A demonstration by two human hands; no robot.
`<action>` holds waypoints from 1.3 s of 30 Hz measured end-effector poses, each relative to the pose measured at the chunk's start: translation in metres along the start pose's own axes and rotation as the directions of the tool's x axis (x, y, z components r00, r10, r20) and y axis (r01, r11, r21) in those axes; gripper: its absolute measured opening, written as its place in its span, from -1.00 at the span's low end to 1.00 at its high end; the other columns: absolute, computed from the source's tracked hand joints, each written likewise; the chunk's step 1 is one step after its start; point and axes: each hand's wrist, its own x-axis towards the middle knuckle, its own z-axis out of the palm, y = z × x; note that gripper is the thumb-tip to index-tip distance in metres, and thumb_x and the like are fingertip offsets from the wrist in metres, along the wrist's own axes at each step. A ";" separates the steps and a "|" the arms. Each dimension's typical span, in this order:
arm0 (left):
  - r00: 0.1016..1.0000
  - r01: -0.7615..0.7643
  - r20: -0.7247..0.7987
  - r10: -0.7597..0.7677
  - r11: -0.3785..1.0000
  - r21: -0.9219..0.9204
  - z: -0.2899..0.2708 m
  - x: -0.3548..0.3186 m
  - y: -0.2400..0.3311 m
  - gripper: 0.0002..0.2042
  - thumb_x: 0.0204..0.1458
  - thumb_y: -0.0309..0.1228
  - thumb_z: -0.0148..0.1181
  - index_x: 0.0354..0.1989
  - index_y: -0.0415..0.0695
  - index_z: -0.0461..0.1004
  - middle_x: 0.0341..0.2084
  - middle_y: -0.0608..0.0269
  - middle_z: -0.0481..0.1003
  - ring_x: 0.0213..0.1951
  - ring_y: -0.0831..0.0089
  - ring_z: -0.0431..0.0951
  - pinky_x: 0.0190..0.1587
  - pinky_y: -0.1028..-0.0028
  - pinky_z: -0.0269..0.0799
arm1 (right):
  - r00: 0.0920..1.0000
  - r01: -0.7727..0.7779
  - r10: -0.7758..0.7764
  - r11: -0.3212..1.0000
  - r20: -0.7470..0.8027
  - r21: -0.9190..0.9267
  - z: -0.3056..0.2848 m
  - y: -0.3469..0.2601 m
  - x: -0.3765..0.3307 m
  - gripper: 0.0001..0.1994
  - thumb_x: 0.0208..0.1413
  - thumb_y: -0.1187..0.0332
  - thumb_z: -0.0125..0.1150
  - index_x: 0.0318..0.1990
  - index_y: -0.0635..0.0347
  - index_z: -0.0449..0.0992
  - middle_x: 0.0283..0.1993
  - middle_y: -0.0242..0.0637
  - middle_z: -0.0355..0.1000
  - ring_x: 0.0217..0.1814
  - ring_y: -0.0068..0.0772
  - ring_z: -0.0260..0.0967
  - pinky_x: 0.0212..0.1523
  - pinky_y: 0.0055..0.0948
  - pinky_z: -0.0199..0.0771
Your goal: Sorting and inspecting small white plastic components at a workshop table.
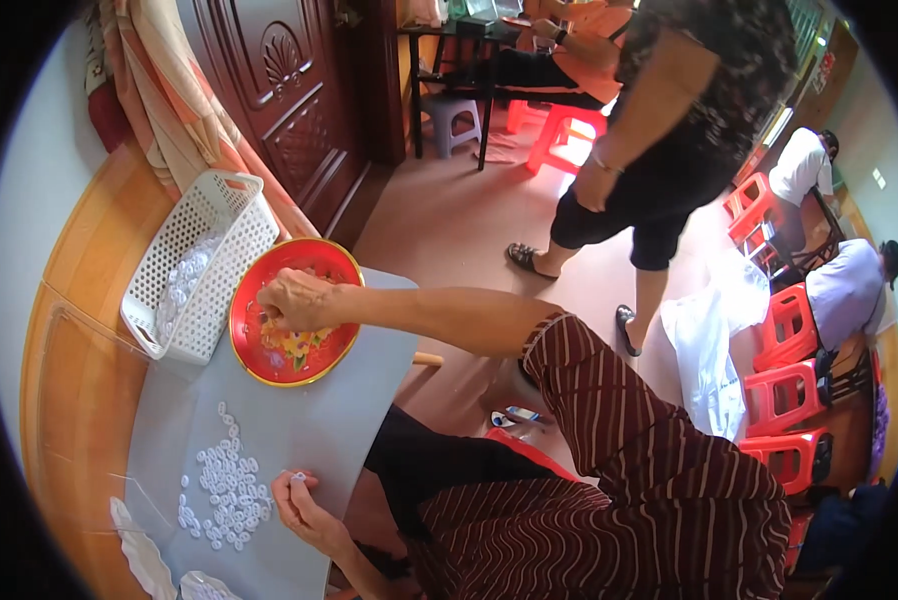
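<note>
On the grey table (344,430) lies a loose spread of small white button-like pieces (231,490). Beside them, at the table's near edge, my left hand (307,510) has its fingers curled, with a small white piece showing at the fingertips. My right arm stretches across to a red bowl (294,372) with a gold rim and a flower pattern inside. Over that bowl, my right hand (299,298) is closed with fingertips pointing down; whatever they hold is hidden. Some small pale bits show in the bowl.
A white perforated basket (224,270) holding white pieces in clear plastic touches the bowl's left side. White bags (204,588) lie at the lower left. A person (659,130) stands on the floor beyond; others sit near red stools (784,390). White sheeting (709,350) covers some floor.
</note>
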 end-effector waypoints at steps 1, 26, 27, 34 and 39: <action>1.000 0.011 0.011 -0.011 1.000 -0.004 0.000 0.000 0.001 -0.85 0.10 -0.45 -0.09 -0.42 -0.27 0.36 -0.54 0.28 0.32 -0.43 0.50 0.29 -0.29 0.52 0.23 | 1.000 0.006 -0.006 1.000 0.001 -0.007 0.000 0.000 0.000 -0.84 -0.20 0.37 0.30 -0.47 0.28 0.56 -0.51 -0.11 0.48 -0.46 -0.18 0.46 -0.46 -0.28 0.43; 0.999 0.036 0.001 -0.036 0.999 -0.006 0.003 0.001 0.008 -0.89 0.09 -0.50 -0.04 -0.35 -0.28 0.38 -0.55 0.25 0.37 -0.48 0.54 0.36 -0.41 0.56 0.23 | 0.920 -0.356 0.162 0.726 0.356 0.589 -0.009 -0.003 0.006 -0.81 0.14 0.58 -0.02 -0.13 0.39 0.47 -0.26 -0.24 0.51 -0.26 -0.56 0.50 -0.23 -0.61 0.52; 0.999 0.043 -0.010 -0.043 0.999 0.005 0.002 0.001 0.007 -0.89 0.09 -0.50 -0.04 -0.35 -0.28 0.38 -0.55 0.25 0.37 -0.48 0.54 0.36 -0.41 0.56 0.23 | 0.919 -0.356 0.152 0.719 0.365 0.597 -0.007 -0.009 0.006 -0.81 0.14 0.58 -0.02 -0.13 0.39 0.47 -0.26 -0.24 0.51 -0.26 -0.56 0.50 -0.23 -0.61 0.52; 0.997 0.070 0.023 -0.070 0.998 -0.008 0.000 0.000 0.007 -0.88 0.11 -0.46 -0.02 -0.35 -0.27 0.37 -0.55 0.27 0.35 -0.48 0.58 0.33 -0.42 0.58 0.20 | 0.880 -0.448 0.086 0.473 0.467 0.758 0.010 -0.058 -0.007 -0.84 0.16 0.50 0.08 -0.12 0.30 0.49 -0.23 -0.26 0.51 -0.21 -0.51 0.51 -0.18 -0.58 0.53; 0.995 0.094 0.013 -0.094 0.995 -0.031 -0.003 0.000 0.011 -0.87 0.12 -0.44 -0.01 -0.32 -0.26 0.38 -0.54 0.28 0.37 -0.45 0.58 0.35 -0.39 0.58 0.23 | 0.874 -0.438 -0.034 0.375 0.484 0.817 0.033 -0.082 -0.020 -0.85 0.16 0.44 0.12 -0.15 0.28 0.50 -0.23 -0.27 0.52 -0.22 -0.51 0.51 -0.22 -0.57 0.53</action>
